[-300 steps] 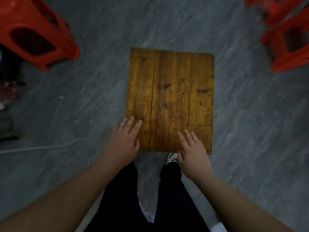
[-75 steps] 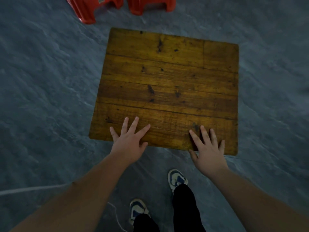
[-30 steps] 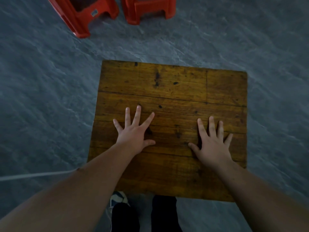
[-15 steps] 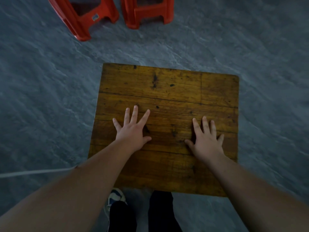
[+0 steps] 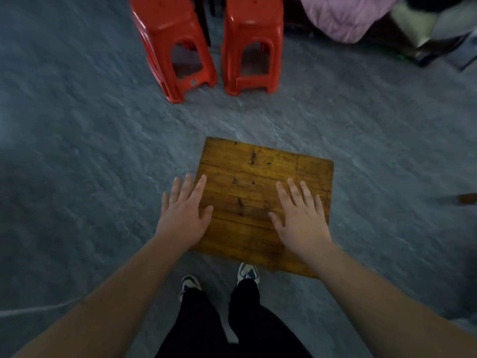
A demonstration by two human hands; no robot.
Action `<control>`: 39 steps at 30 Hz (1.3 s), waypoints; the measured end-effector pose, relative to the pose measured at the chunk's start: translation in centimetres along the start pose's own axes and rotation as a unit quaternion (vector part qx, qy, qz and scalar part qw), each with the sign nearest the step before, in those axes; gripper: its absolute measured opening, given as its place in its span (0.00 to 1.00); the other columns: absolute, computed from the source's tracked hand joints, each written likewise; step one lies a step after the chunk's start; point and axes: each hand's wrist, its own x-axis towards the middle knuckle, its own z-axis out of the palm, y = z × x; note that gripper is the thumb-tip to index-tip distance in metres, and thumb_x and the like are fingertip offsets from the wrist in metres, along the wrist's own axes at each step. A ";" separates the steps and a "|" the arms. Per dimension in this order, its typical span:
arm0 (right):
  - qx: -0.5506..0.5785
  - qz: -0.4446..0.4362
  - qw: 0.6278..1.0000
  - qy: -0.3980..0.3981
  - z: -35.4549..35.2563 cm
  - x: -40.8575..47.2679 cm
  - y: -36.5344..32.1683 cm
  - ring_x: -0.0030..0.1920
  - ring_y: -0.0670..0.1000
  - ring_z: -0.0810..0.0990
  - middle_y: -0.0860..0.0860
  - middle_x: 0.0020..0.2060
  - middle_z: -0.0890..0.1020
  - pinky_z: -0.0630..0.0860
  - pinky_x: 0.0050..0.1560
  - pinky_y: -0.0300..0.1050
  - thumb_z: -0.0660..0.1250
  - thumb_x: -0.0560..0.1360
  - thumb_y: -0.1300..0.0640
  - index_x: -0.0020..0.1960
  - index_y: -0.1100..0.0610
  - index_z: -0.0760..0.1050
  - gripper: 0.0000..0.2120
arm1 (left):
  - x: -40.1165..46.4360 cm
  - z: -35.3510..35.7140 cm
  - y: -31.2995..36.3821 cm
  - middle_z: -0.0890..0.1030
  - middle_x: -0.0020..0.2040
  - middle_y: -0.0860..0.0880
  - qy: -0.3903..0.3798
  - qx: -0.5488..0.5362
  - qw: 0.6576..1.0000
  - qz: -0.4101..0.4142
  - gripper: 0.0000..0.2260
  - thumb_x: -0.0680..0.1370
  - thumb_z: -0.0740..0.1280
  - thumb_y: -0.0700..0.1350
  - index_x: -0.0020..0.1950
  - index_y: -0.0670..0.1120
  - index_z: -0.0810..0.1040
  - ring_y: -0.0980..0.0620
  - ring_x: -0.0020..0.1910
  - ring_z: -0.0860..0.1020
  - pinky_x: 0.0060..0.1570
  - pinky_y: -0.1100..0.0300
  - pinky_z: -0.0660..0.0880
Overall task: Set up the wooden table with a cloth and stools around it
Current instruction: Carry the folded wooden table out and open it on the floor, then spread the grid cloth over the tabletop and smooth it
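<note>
Wooden table, L hand & R hand flat, red stools, sticker unreadable

Open floor rings the table — two red stools stand close together beyond it.

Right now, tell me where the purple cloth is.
In the head view, the purple cloth lies at top right, just right of the two red stools.
</note>
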 end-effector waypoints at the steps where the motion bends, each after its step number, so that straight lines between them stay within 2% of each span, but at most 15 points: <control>1: -0.001 -0.004 1.000 0.010 -1.8 -1.2 -0.8 0.80 0.54 0.40 0.48 0.81 0.44 0.45 0.78 0.62 0.48 0.80 0.34 0.80 0.45 0.38 0.35 | -1.7 -1.8 0.2 0.44 0.81 0.47 0.011 0.006 1.000 -0.001 0.32 0.81 0.54 0.61 0.80 0.58 0.40 0.45 0.79 0.40 0.77 0.41 0.44; 6: -0.008 -0.064 0.996 0.067 -8.1 -6.3 -4.5 0.80 0.55 0.42 0.49 0.81 0.46 0.47 0.78 0.63 0.48 0.79 0.33 0.81 0.44 0.40 0.35 | -8.7 -8.4 1.3 0.47 0.81 0.47 0.101 0.049 0.994 -0.002 0.34 0.79 0.54 0.63 0.80 0.59 0.42 0.44 0.80 0.42 0.76 0.39 0.45; 10: -0.020 -0.129 0.986 0.102 -10.2 -8.3 -7.1 0.80 0.54 0.42 0.49 0.81 0.47 0.48 0.78 0.63 0.47 0.80 0.34 0.81 0.44 0.40 0.34 | -12.6 -10.6 0.8 0.50 0.81 0.47 0.180 0.037 0.983 -0.027 0.32 0.78 0.53 0.65 0.80 0.58 0.46 0.44 0.80 0.44 0.76 0.38 0.47; 14: -0.042 -0.187 0.975 0.111 -11.5 -8.0 -9.6 0.80 0.55 0.44 0.50 0.81 0.50 0.50 0.77 0.64 0.47 0.79 0.34 0.81 0.45 0.43 0.35 | -14.8 -10.8 -1.5 0.49 0.81 0.48 0.180 0.032 0.979 -0.084 0.35 0.73 0.45 0.68 0.80 0.60 0.46 0.45 0.80 0.44 0.76 0.38 0.47; 20: -0.052 -0.249 0.960 0.116 -13.1 -5.5 -16.9 0.80 0.56 0.49 0.51 0.80 0.55 0.52 0.77 0.64 0.44 0.77 0.34 0.81 0.47 0.49 0.36 | -17.7 -13.0 -6.7 0.56 0.80 0.46 0.235 0.004 0.957 -0.170 0.35 0.74 0.46 0.67 0.80 0.58 0.53 0.42 0.79 0.50 0.75 0.37 0.51; 28: -0.066 -0.397 0.910 0.095 -12.9 -4.4 -32.1 0.80 0.54 0.46 0.51 0.81 0.52 0.49 0.78 0.62 0.43 0.77 0.34 0.81 0.46 0.45 0.35 | -23.5 -15.6 -17.5 0.55 0.81 0.47 0.300 -0.047 0.903 -0.304 0.35 0.73 0.48 0.66 0.80 0.58 0.52 0.43 0.79 0.50 0.74 0.38 0.51; 32: -0.079 -0.460 0.881 0.077 -11.3 -5.5 -42.0 0.80 0.55 0.46 0.51 0.81 0.51 0.48 0.78 0.61 0.47 0.79 0.36 0.81 0.46 0.44 0.34 | -28.0 -15.3 -24.6 0.55 0.81 0.46 0.297 -0.052 0.878 -0.371 0.34 0.74 0.50 0.65 0.80 0.57 0.52 0.42 0.79 0.50 0.74 0.36 0.51; 35: -0.089 -0.507 0.855 0.060 -9.7 -7.1 -50.4 0.80 0.54 0.44 0.50 0.81 0.48 0.46 0.78 0.60 0.49 0.81 0.37 0.81 0.46 0.42 0.33 | -32.2 -15.2 -31.0 0.55 0.81 0.45 0.299 -0.062 0.851 -0.427 0.35 0.74 0.47 0.66 0.80 0.57 0.53 0.41 0.79 0.50 0.74 0.35 0.51; 39: -0.099 -0.556 0.825 0.037 -6.9 -10.0 -61.7 0.80 0.54 0.44 0.50 0.81 0.48 0.48 0.78 0.60 0.48 0.81 0.37 0.81 0.46 0.42 0.33 | -38.1 -15.6 -40.3 0.56 0.80 0.45 0.299 -0.070 0.818 -0.486 0.33 0.77 0.55 0.63 0.80 0.56 0.53 0.42 0.79 0.50 0.74 0.35 0.51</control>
